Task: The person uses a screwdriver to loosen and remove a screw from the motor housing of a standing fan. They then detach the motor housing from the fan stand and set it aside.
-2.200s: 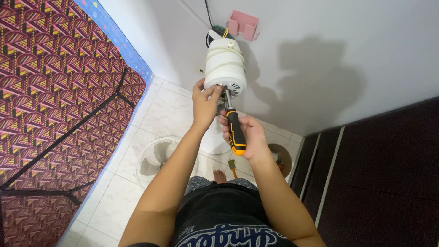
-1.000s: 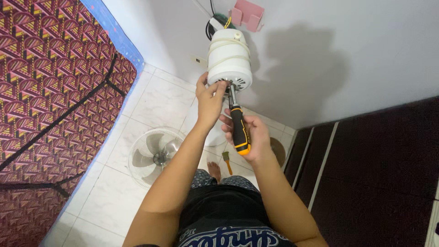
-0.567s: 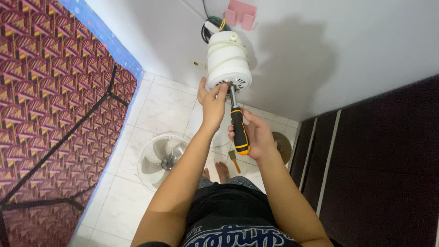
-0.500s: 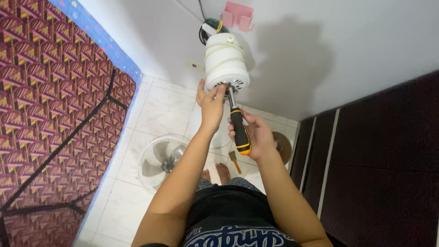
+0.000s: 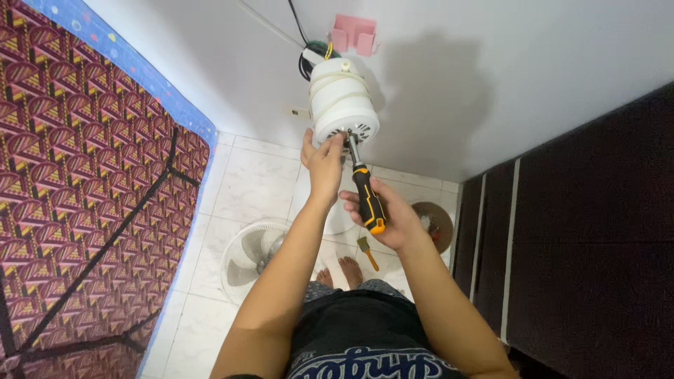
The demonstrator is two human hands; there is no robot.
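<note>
While the right hand was wrapped around the black-and-orange handle of a screwdriver, its shaft ran up to the vented face of the white motor, which stood out from the white wall just below a pink holder. The left hand was raised to that same face, fingertips pinched close beside the tip, seemingly steadying a screw or the bit, though the screw itself was too small to make out. The step in hand looked like driving or loosening a fastener on the motor's face; the next move would call for keeping the shaft square to the face and the tip seated while turning. Room was tight: the dark cabinet stood close on the right, the patterned mattress on the left, and the fan guard, a small brush and a bowl lay on the tiled floor around the bare feet.
</note>
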